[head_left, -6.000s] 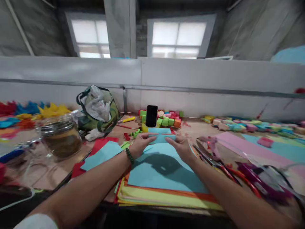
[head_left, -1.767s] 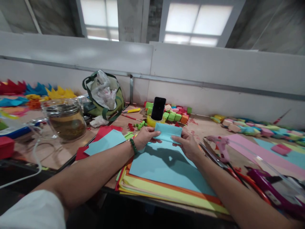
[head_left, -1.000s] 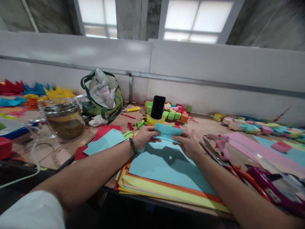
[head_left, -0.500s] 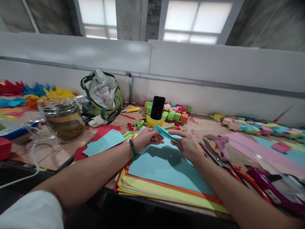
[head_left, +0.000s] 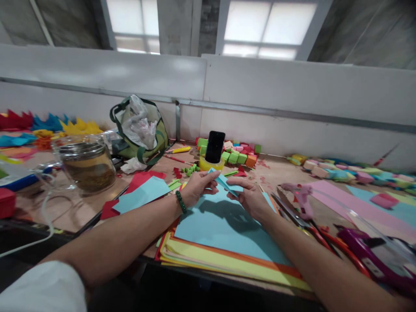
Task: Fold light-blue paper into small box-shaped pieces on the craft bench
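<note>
A small folded light-blue paper piece (head_left: 227, 183) is held just above a stack of coloured paper sheets (head_left: 224, 242) whose top sheet is light blue. My left hand (head_left: 196, 189), with a green bead bracelet at the wrist, pinches the piece's left end. My right hand (head_left: 248, 198) pinches its right end, fingers curled under it. Both hands are closed on the piece, which tilts down to the right.
A black phone (head_left: 215, 147) stands in a yellow tape roll behind the hands, with coloured paper cubes (head_left: 238, 156) around it. A glass jar (head_left: 85, 164) and green bag (head_left: 139, 130) sit left. A pink glue gun (head_left: 300, 193), scissors (head_left: 297, 219) and pink paper (head_left: 351, 203) lie right.
The blue piece has gone from a flat, wide rectangle held up in both hands to a narrower, folded, tilted shape. Both hands have moved closer together.
</note>
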### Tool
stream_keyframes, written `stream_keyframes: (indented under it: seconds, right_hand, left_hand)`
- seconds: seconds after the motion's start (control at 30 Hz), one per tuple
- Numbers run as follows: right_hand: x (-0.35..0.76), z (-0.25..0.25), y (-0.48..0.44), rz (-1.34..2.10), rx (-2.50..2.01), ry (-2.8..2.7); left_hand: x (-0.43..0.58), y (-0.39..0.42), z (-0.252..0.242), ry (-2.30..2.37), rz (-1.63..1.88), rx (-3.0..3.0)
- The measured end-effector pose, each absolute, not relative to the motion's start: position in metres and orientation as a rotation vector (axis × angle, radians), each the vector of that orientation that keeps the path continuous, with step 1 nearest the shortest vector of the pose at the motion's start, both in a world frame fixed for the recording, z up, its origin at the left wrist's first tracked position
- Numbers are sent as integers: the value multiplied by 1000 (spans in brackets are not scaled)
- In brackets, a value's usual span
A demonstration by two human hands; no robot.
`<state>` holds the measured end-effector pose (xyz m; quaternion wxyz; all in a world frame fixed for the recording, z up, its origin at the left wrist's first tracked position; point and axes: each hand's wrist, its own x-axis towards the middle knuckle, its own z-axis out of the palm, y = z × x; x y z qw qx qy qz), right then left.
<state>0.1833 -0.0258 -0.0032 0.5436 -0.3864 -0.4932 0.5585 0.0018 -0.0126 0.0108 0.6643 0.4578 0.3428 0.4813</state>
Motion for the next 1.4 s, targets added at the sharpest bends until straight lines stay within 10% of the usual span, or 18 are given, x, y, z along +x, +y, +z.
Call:
stream_keyframes:
  seconds: [1.4]
  right_hand:
    - [180,9,-42,1023,-810,-1811]
  left_hand:
    - [5,-42,12,774,1330,2012]
